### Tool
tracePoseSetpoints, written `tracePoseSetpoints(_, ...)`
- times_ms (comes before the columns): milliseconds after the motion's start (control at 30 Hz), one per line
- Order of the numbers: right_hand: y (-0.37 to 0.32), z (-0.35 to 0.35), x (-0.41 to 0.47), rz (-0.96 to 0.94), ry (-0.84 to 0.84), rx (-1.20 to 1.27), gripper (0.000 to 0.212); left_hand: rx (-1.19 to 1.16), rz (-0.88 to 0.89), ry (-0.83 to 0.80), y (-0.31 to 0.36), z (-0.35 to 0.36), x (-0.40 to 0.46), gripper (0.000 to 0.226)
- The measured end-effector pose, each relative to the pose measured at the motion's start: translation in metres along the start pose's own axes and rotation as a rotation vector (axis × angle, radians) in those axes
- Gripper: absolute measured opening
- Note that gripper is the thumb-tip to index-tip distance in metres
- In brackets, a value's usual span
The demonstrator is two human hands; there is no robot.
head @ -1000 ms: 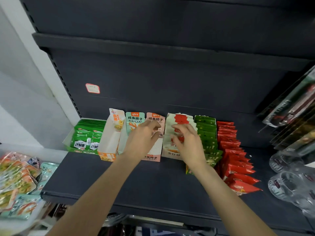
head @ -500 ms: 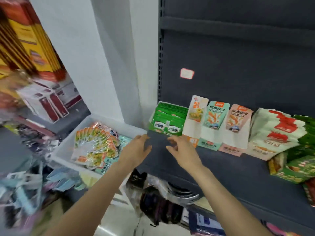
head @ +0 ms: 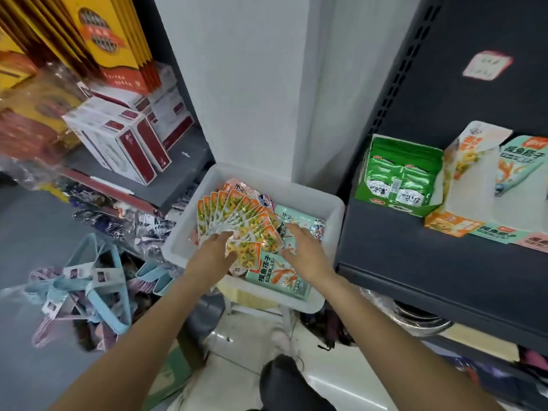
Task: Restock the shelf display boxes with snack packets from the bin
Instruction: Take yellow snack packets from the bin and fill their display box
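- Head view: both your hands were down in the white bin [head: 332, 203], over the loose packets.
- Your left hand [head: 212, 252] rested on the base of the orange-and-green packet fan [head: 237, 221]; its fingertips were hidden by the packets, so I couldn't tell whether they pinched the stack or just lay on it.
- Your right hand [head: 305, 252] was spread, fingers relaxed, resting on the teal packets [head: 278, 274] just right of the fan and holding nothing.
- Risk: the fan was splayed wide. Lifted from one corner with the left hand alone, the outer packets would likely have slid off and dropped back into the bin or onto the floor below your wrists.
- Risk: the foil looked slick, so a loose hold would probably let the stack shear apart.
- Risk: the orange display box [head: 462, 185], up and to the right of your right hand, stood narrow with a tall flap. An unsquared stack could have caught on that flap or tipped the box against the green box [head: 397, 179] beside it.
- Risk: orange-and-green and teal packets overlapped under your hands, so grabbing mixed flavours was easy.
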State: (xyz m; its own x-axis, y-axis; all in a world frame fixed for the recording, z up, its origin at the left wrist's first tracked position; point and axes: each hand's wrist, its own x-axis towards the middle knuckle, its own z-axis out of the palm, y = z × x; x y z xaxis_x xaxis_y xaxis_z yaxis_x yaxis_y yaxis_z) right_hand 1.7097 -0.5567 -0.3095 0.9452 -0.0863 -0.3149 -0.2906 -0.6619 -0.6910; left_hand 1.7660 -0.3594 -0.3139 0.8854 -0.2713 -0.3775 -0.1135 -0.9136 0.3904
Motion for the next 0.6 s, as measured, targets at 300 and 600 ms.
tracePoseSetpoints(300, 0.006, 0.060, 0.059, 0.093, -0.177, -0.024, 0.079, 0.141, 0.008, -0.075, -0.054, 0.010, 0.044, 0.065)
tracePoseSetpoints(600, -0.005, 0.088, 0.068, 0.213, 0.032, -0.072, 0.077, -0.030, 0.101, 0.000, -0.080, 0.000, 0.061, 0.050)
